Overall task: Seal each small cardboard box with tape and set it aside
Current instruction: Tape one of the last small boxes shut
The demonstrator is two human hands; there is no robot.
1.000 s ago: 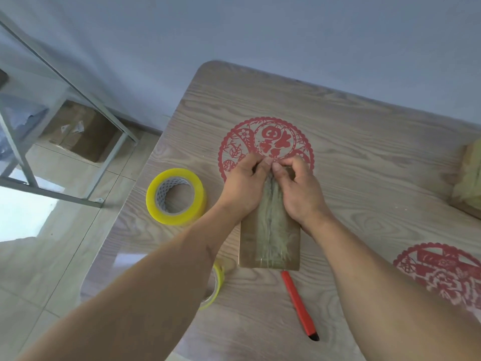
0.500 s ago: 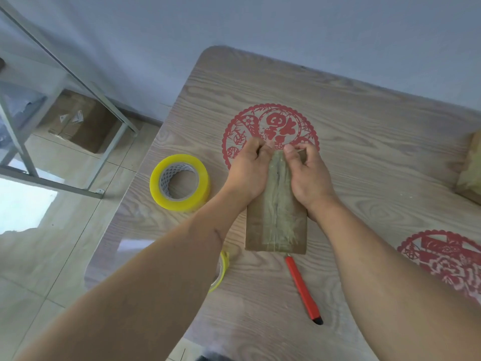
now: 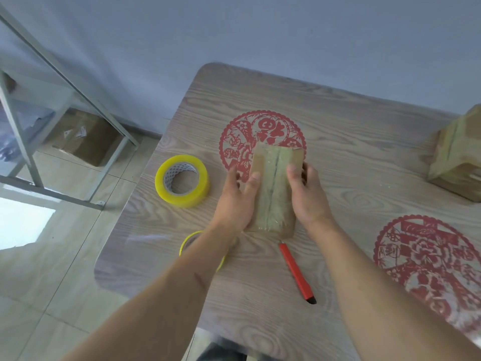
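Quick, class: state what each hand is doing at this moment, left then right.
Left hand: open, fingers straight against the left side of the taped box.
Right hand: holds the box's right side, thumb on top.
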